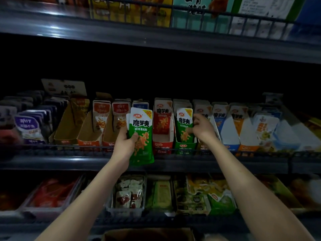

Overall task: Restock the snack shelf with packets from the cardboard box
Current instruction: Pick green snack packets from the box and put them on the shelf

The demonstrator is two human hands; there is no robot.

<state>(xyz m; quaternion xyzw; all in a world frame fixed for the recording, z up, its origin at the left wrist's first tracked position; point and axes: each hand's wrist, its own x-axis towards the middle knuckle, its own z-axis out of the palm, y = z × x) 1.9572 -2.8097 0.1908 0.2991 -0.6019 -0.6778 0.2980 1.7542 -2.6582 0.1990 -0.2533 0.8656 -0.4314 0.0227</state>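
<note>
Setting: a dim shop aisle with tiered shelving, the middle shelf (52, 162) lined with open display cartons.
Item: green packets (141, 136), a small stack, long axis upright, 12 to 6.
Holder: left hand (124, 145), fingers wrapped round the stack's lower half, thumb across the front.
Destination: green carton (185, 146), at 3 o'clock from the stack, with the red carton (162, 145) between them.
Right hand (202, 128): at the green carton's right side, fingers curled against the seated packet (184, 126). Blur keeps me from telling a pinch from a steadying touch.
Judgement: I log the right hand as nearer the slot. The stack needs a sideways carry toward 3, no turning.
Source: cardboard box (149, 234), 6 o'clock, at the bottom edge.
</note>
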